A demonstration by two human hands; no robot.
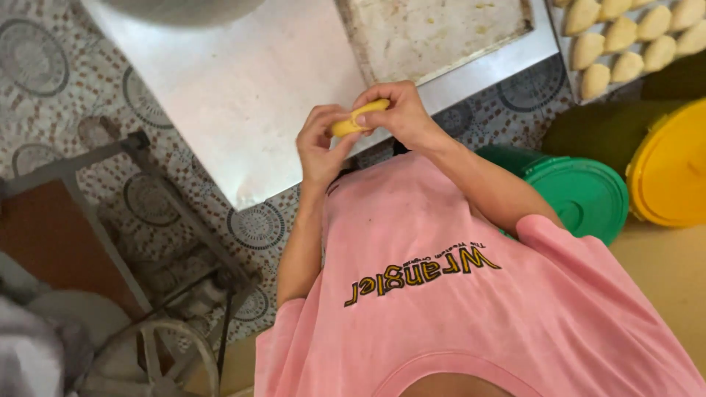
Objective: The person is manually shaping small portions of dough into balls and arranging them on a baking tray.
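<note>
Both hands are raised in front of my pink shirt and pinch one piece of yellow dough. My left hand holds the dough's left end from below. My right hand wraps over its right end, with the thumb pressed on top. The dough is a flattened, folded piece, partly hidden by my fingers. It hovers over the near edge of a steel table.
A worn flat baking tray lies on the table. At the top right, a rack carries several shaped yellow dough pieces. A green bucket and a yellow bucket stand at the right. A metal frame with a wheel stands lower left on patterned floor.
</note>
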